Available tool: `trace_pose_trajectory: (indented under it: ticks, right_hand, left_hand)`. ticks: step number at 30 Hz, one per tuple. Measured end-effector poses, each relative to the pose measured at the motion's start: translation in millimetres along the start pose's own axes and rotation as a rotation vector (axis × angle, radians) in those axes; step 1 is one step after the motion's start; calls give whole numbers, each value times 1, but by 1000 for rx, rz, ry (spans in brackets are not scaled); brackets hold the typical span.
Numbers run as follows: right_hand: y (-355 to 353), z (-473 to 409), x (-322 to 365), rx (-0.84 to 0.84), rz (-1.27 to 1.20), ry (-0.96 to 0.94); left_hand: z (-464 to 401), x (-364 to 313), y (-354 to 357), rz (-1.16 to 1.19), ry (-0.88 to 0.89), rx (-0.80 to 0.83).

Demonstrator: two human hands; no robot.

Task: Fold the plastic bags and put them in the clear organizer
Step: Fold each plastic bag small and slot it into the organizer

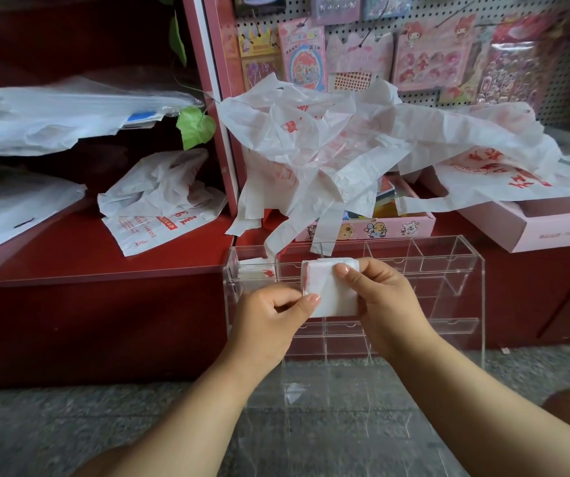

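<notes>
Both hands pinch the folded bag (pixel 331 292): left hand (pixel 270 315), right hand (pixel 385 297); organizer (pixel 462 263) slot lies just beyond it

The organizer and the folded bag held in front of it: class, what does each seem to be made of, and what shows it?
Clear organizer: probably rigid acrylic, glossy; you see straight through its walls, and the edges catch light.
Folded bag, held by the left hand and right hand: thin plastic film, white with red print, slightly matte; the loose bags behind crinkle and droop.
</notes>
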State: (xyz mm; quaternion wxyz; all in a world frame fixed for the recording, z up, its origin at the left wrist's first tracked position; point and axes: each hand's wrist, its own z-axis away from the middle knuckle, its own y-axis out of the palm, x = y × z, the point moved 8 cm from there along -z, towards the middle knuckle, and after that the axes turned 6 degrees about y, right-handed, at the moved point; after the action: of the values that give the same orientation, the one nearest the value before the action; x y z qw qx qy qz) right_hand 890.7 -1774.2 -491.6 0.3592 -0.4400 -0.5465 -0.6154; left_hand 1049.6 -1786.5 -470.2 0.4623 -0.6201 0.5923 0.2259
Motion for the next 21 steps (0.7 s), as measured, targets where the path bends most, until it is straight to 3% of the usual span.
trace_pose_trajectory:
  ticks: [5,9,11,16,21]
  right_hand:
    - [-4,0,0,-48,-28,-26]
    - [-5,0,3,-66,62,-97]
    - [-4,2,1,-73,98,-105]
    - [2,-1,-7,-10,85,-20]
    - [5,-6,0,116,392,118]
  left_hand:
    - [1,5,4,7,-41,22]
    - [4,20,10,396,-291,-91]
    - [3,24,12,469,-370,-125]
    - [4,24,4,415,-372,-160]
    - [2,28,0,344,-382,-87]
